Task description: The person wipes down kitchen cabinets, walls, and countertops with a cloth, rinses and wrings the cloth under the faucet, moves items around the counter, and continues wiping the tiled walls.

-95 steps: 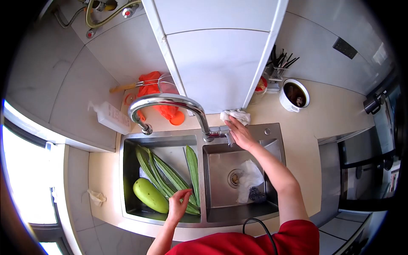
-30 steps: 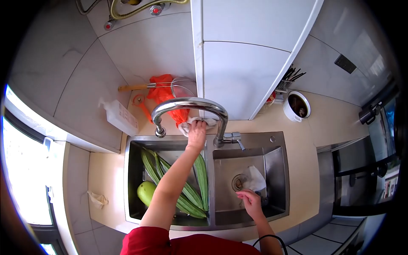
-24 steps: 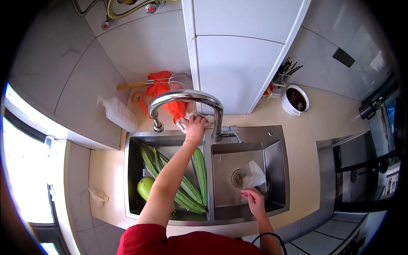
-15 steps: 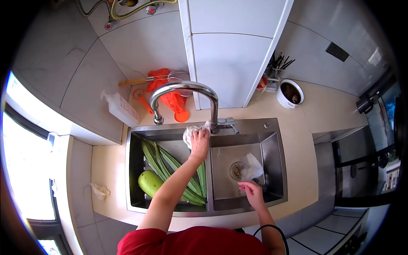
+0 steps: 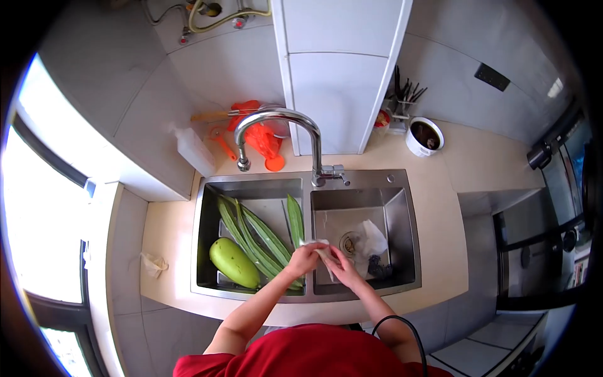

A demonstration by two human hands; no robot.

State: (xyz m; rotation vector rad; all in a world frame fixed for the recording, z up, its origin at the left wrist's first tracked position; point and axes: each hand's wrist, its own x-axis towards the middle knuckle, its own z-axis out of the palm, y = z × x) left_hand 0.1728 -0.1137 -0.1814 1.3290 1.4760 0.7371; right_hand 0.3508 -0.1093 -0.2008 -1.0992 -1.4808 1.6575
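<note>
Over the divider of the double sink (image 5: 306,182), my left hand (image 5: 303,259) is closed on a crumpled white cloth (image 5: 316,242). My right hand (image 5: 343,268) meets it from the right, its fingers also closed on the cloth, part of which hangs between the hands. In the left basin lie several long ribbed green gourds (image 5: 264,232) and a smooth, plump green gourd (image 5: 233,262). A thin white plastic bag (image 5: 375,239) rests beside the drain (image 5: 350,241) in the right basin, with a dark bunched scrubber-like thing (image 5: 379,268) near it.
A curved metal faucet (image 5: 318,147) rises behind the divider. Behind the left basin are a white bottle (image 5: 194,152), an orange-red bag (image 5: 262,139) and an orange peeler-like tool (image 5: 224,146). A white pot (image 5: 424,137) stands back right; a crumpled pale cloth (image 5: 154,264) lies far left.
My left hand has brought the white cloth from the faucet's base toward me, down over the divider. My right hand has moved left and up to it and now grips it too.
</note>
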